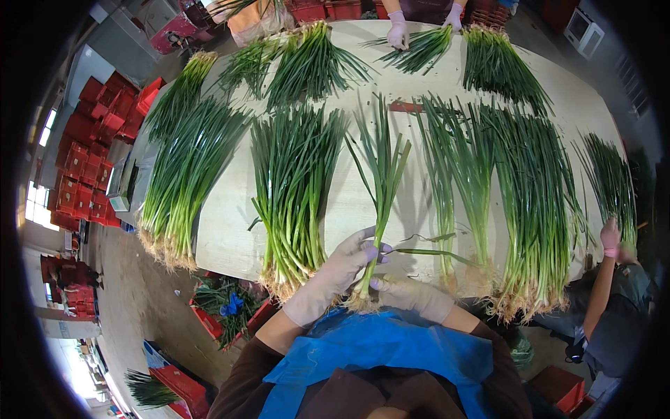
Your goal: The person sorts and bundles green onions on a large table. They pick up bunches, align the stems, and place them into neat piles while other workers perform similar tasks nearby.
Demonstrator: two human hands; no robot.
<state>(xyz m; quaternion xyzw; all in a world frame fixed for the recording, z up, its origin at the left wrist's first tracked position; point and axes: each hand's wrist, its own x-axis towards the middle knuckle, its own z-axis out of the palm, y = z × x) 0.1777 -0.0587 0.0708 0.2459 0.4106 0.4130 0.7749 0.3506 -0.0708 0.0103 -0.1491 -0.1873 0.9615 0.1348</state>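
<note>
A small bunch of green onions (384,196) stands upright before me, leaves pointing away and roots towards my blue apron (387,335). My left hand (340,272), in a pale glove, grips its stems just above the white ends. My right hand (413,297), gloved too, is by the lower stems and roots; whether it pinches anything is hidden. Loose leaves (426,251) lie right of the bunch. A thick pile of green onions (296,199) rests to the left, its roots near my left forearm. Thinner bunches (473,209) lie to the right, beside another thick pile (534,220).
More green onions (188,178) lie along the pale table (230,235). Across it, a person's gloved hands (399,34) handle a bunch; another person's hand (610,238) works at right. A red crate (207,317) with leaf scraps stands below left. Red crates (78,183) are stacked farther left.
</note>
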